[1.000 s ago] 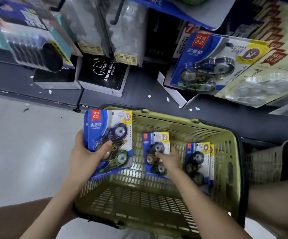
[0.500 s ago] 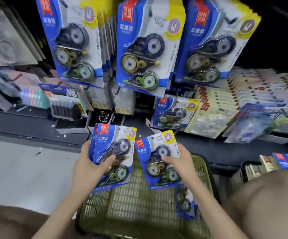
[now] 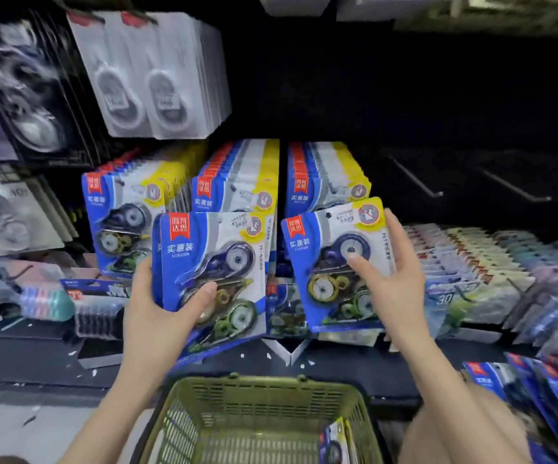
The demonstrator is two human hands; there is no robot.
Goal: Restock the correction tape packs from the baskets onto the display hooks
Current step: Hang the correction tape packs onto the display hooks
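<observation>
My left hand (image 3: 163,316) grips a small stack of blue-and-yellow correction tape packs (image 3: 214,262), thumb across the front blister. My right hand (image 3: 388,279) holds a single correction tape pack (image 3: 331,259) upright, thumb on its front and fingers behind its right edge. Both are raised in front of three full rows of the same packs hanging on display hooks (image 3: 247,182). Two bare hooks (image 3: 414,179) stick out of the dark panel to the right. Below, the olive-green basket (image 3: 260,390) holds at least one more pack (image 3: 336,440) in its right corner.
White and grey blister packs (image 3: 150,82) hang at the upper left. A shelf of flat stationery packs (image 3: 471,262) runs along the right. More blue packs (image 3: 545,390) lie at the lower right beside my knee (image 3: 465,430). Paper scraps dot the dark shelf base.
My right hand lifted one pack out of the basket and raised it to the hanging rows. My left hand rose with its stack. The view tilted up from the basket to the hooks.
</observation>
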